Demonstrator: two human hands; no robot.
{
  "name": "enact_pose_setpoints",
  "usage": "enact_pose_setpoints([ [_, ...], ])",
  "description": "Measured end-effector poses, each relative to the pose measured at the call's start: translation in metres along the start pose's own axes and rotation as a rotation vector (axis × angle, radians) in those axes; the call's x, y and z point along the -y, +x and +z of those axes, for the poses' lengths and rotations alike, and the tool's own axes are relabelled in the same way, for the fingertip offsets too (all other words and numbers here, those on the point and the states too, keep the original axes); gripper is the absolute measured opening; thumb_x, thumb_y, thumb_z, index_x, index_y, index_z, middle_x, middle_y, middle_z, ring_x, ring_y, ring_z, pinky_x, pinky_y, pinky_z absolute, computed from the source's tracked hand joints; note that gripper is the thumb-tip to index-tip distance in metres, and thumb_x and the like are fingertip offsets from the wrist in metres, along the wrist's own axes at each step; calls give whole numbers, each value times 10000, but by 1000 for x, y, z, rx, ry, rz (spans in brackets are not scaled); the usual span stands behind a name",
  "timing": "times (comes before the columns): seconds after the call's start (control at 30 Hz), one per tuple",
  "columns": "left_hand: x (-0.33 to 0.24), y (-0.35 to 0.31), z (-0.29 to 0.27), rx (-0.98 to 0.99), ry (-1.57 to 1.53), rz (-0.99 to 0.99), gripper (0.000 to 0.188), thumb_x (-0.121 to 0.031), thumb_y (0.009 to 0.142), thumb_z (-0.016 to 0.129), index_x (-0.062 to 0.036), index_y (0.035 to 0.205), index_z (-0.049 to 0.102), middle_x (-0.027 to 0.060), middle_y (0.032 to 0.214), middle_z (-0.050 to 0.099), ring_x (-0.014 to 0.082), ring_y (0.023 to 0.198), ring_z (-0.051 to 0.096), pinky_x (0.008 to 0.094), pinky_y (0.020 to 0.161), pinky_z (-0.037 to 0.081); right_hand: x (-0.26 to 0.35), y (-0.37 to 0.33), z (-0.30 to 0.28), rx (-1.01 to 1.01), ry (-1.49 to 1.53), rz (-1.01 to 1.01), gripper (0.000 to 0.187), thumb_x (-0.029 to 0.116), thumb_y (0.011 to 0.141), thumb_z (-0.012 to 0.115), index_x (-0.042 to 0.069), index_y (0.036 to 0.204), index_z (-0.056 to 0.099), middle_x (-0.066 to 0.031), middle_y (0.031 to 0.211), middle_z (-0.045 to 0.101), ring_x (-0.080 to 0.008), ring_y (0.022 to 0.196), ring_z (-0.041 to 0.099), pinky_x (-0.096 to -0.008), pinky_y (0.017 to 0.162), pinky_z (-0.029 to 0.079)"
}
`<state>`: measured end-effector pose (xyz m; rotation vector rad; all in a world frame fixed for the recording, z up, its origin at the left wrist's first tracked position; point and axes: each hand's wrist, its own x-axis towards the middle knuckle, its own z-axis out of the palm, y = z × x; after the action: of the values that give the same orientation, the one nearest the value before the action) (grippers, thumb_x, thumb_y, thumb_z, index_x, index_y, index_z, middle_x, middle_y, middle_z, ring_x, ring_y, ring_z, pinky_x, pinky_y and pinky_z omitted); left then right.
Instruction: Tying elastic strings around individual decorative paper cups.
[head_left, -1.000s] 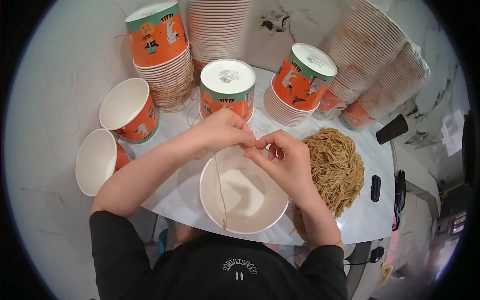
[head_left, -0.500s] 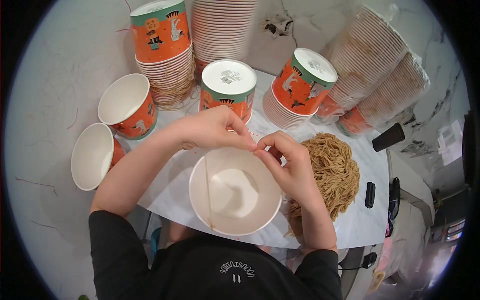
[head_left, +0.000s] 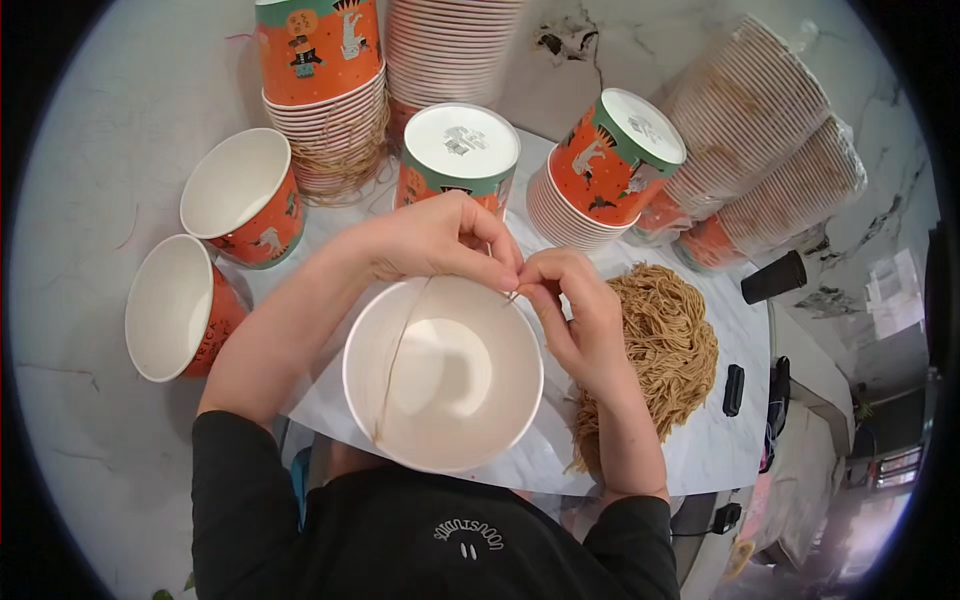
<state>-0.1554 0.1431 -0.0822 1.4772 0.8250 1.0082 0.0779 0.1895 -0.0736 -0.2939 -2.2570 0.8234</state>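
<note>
A large white paper bucket [head_left: 512, 395] stands with its mouth up in front of me. A thin tan string [head_left: 398, 345] is stretched across its mouth, left of the middle. Over the far right part of the rim, my left hand [head_left: 445, 240] and my right hand [head_left: 572, 305] meet fingertip to fingertip. Both are closed in a pinch on a short end of string [head_left: 513, 297] that peeks out between them. How the fingers hold it is partly hidden. Beside my right forearm lies a heap of tan strings [head_left: 660, 345].
Two open orange-printed buckets [head_left: 235, 185] [head_left: 170, 310] stand at the left. Behind are an upside-down bucket [head_left: 462, 140], nested bucket stacks [head_left: 325, 130] [head_left: 605, 165] and plastic-wrapped stacks [head_left: 745, 110]. A black cup [head_left: 775, 277] and a small black object [head_left: 734, 390] are at the right.
The bucket sits a little farther left in view, and the string across it slants more. My hands stay together, still pinching; a short string end now shows below the fingertips.
</note>
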Motion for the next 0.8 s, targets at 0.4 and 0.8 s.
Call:
enact_pose_setpoints([
  [0.4,20,-14,37,-173,-1029,-433,59,-103,943,627,-47,926,629,1,864,620,-7,486,338,175,399,227,-1,1,-7,79,-184,-87,164,-34,871,712,22,1001,630,-112,962,652,-303,843,683,-377,703,550],
  [0.8,11,-10,35,-227,-379,-331,55,-37,879,634,-13,895,680,-49,679,579,-3,516,411,185,446,248,14,-1,0,116,-521,-241,187,81,790,722,46,957,646,-64,931,662,-256,812,669,-355,683,544],
])
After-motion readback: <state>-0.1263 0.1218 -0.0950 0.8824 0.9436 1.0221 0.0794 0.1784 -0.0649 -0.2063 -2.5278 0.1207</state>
